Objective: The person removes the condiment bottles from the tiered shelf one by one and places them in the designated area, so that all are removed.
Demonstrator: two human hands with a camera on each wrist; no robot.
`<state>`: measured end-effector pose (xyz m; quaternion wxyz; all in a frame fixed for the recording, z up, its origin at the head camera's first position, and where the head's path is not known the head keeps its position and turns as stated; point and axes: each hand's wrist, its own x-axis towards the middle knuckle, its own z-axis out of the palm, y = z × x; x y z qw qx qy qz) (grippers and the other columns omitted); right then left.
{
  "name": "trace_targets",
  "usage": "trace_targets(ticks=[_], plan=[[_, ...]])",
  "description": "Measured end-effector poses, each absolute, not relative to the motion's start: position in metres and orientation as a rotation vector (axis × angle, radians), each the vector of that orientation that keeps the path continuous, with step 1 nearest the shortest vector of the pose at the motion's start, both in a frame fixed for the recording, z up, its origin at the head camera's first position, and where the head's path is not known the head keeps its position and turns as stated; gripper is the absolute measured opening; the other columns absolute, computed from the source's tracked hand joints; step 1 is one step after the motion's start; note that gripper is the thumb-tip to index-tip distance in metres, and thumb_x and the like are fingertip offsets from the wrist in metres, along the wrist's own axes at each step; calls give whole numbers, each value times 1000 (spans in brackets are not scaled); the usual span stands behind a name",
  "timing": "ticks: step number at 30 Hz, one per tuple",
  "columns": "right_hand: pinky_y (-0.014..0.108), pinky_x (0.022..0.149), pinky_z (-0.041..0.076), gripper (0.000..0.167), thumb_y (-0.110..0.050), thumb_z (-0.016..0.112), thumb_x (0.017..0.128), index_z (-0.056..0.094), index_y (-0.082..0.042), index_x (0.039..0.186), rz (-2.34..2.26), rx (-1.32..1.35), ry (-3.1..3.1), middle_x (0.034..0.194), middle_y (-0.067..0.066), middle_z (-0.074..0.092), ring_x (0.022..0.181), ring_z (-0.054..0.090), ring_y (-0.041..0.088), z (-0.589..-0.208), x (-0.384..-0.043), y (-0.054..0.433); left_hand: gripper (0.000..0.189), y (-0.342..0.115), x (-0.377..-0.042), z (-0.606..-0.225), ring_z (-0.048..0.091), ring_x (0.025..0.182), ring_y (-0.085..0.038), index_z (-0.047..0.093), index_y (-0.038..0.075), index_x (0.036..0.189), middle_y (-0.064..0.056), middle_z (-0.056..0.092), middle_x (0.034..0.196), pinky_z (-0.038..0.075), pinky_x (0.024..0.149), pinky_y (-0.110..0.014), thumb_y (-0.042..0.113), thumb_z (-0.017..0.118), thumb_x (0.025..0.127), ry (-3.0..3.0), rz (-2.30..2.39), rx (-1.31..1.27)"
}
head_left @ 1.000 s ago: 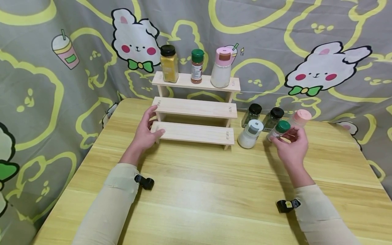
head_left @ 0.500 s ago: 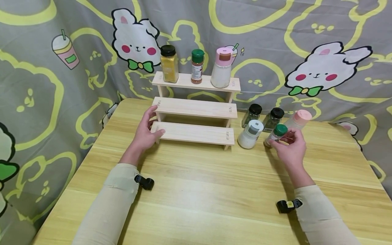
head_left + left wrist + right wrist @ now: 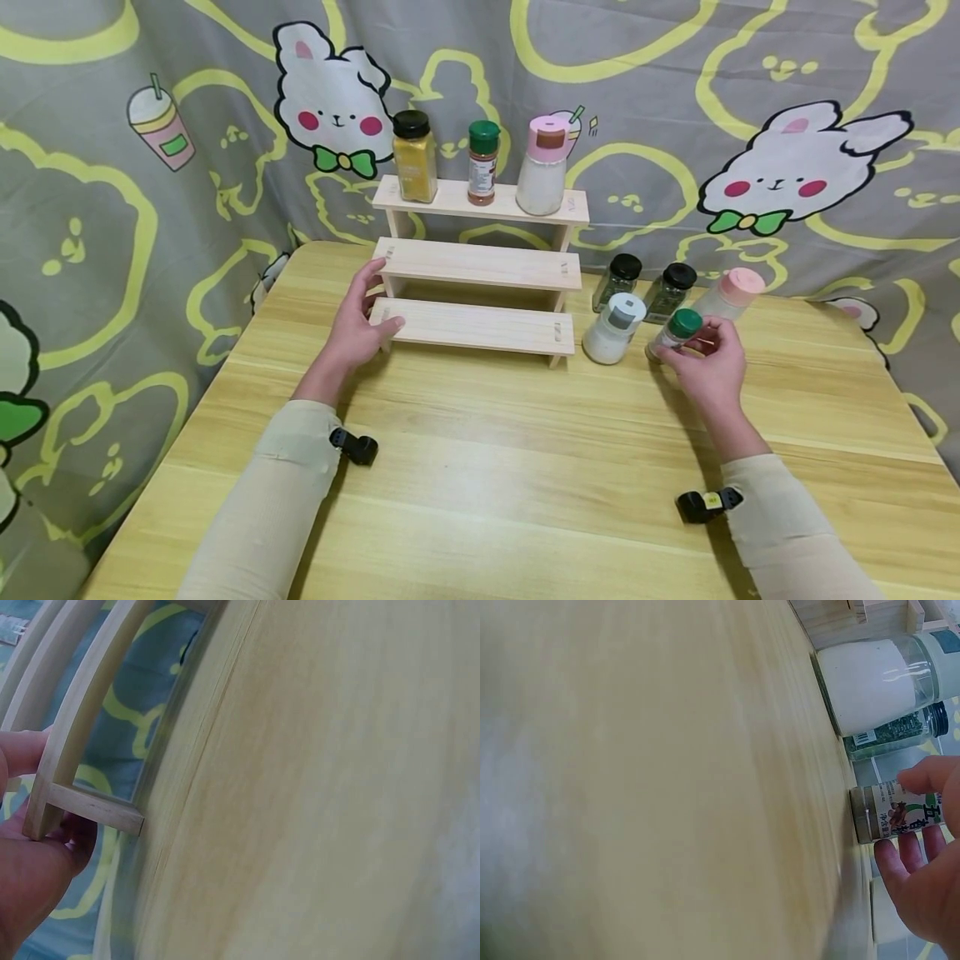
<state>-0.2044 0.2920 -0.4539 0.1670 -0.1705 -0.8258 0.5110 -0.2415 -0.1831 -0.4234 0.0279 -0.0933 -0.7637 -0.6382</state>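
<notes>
My left hand (image 3: 358,321) grips the left end of a three-tier wooden shelf (image 3: 480,325), thumb over the lowest board. In the left wrist view its fingers wrap around the end of that board (image 3: 86,705). On the right, my right hand (image 3: 712,360) holds a small green-capped spice jar (image 3: 673,333) between thumb and fingers. The jar's base is right at the tabletop in the right wrist view, and its printed label (image 3: 909,814) shows. Just left of it stands a white-capped shaker (image 3: 613,329) of white contents; behind are two black-capped jars (image 3: 617,283) and a pink-capped shaker (image 3: 731,293).
The top board carries a black-capped yellow spice jar (image 3: 415,158), a green-capped red spice jar (image 3: 483,162) and a pink-capped shaker of white contents (image 3: 542,179). A patterned curtain (image 3: 637,75) hangs behind the wooden table (image 3: 465,483).
My right hand has shifted slightly left with the green-capped jar, which is now a little lower and nearer the white-capped shaker. My left hand stays on the shelf.
</notes>
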Motion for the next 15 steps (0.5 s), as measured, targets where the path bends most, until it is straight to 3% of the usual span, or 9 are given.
trace_targets(ticks=[7,15], plan=[[15,77,51,60,-1,88,72,51,-13,119,1544,-420,-2265,111,0,52,97,59,13,-446,-204,295,87,-183,-241,-423,39,130,-43,28,12,156,-24,32,149,37,104,-54,-21,62,83,-2369,-1973,-270],[19,83,50,60,-9,88,75,52,-8,123,1487,-359,-2261,111,-1,53,98,58,12,-430,-205,294,87,-183,-242,-424,39,130,-43,28,12,156,-23,32,149,37,104,-54,-21,63,83,-2370,-1970,-272]])
